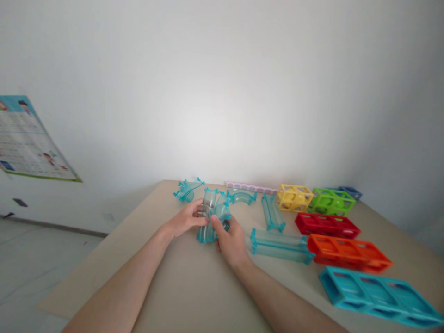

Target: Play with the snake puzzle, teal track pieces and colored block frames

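Near the middle of the table, a cluster of clear teal-edged plastic track pieces (pixel 207 234) is between my two hands. My left hand (pixel 185 218) is closed on its left side, with thumb and fingers curled against the clear plastic. From the right, my right hand (pixel 232 240) grips the cluster, its thumb lying on top and its other fingers mostly hidden. I cannot tell whether the pieces are joined. Just behind them lies a curved track piece (pixel 243 199). A long straight track piece (pixel 279 245) rests to the right of my right hand.
Another clear track piece (pixel 187 189) lies back left, and a straight one (pixel 273 212) back right. Yellow (pixel 294 198), green (pixel 333 201), red (pixel 328 225), orange (pixel 348 252) and blue (pixel 378 296) open-frame blocks line the right side. A lilac strip (pixel 251 187) lies by the wall.
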`<state>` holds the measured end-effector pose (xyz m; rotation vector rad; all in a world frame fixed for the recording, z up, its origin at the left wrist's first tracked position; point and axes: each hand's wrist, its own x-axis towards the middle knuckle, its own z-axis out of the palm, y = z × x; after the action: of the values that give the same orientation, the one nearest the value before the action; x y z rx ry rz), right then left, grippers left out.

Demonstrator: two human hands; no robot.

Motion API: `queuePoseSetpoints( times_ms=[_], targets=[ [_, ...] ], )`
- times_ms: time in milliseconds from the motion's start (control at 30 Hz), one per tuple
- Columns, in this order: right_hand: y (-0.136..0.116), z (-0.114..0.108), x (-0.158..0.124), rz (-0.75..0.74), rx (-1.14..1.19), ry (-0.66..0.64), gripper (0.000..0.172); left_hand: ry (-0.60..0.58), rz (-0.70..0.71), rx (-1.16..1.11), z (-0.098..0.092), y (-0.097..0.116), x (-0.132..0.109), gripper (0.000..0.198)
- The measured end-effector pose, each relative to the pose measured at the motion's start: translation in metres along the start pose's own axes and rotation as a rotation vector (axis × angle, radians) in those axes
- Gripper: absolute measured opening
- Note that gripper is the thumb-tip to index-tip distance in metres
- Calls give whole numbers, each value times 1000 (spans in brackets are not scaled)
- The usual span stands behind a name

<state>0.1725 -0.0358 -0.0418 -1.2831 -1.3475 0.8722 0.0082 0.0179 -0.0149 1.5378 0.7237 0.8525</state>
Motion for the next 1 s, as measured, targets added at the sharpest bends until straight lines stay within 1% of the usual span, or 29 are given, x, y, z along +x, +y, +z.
queuePoseSetpoints(
  times_ms=[167, 300, 333, 433, 567, 633, 700, 767, 833, 900, 1000],
  targets=[
    [0, 1, -2, 31, 60, -65, 45, 129, 40, 42, -1, -1, 3, 33],
    [-2, 1, -3, 54, 141, -78, 44, 287, 83, 5, -3, 3, 2, 23],
    [-2, 1, -3, 53, 147, -73, 43, 323, 84, -22, -4, 5, 2, 22],
    [-1, 0, -2, 39, 114, -66, 40, 377, 88, -133, -7, 9, 2, 24],
    [-1, -1, -2, 33, 22, -68, 37, 491, 120, -353, -13, 12, 2, 22],
    [-2, -1, -2, 36, 1, -61, 32, 512, 104, -382, -16, 13, 2, 23],
    [-4, -1, -2, 29, -60, -52, 32, 532, 91, -332, -17, 13, 2, 25],
    [-5, -1, -2, -1, -149, -50, 41, 558, 91, -276, -14, 12, 2, 26],
    [-3, -1, -1, -36, -202, -71, 47, 554, 83, -226, -9, 11, 3, 27],
    [1, -1, -1, -54, -177, -104, 54, 542, 65, -162, -3, 9, 4, 25],
    [7, 0, 0, -76, -60, -151, 63, 554, 59, -83, 1, 6, 6, 25]
  ],
)
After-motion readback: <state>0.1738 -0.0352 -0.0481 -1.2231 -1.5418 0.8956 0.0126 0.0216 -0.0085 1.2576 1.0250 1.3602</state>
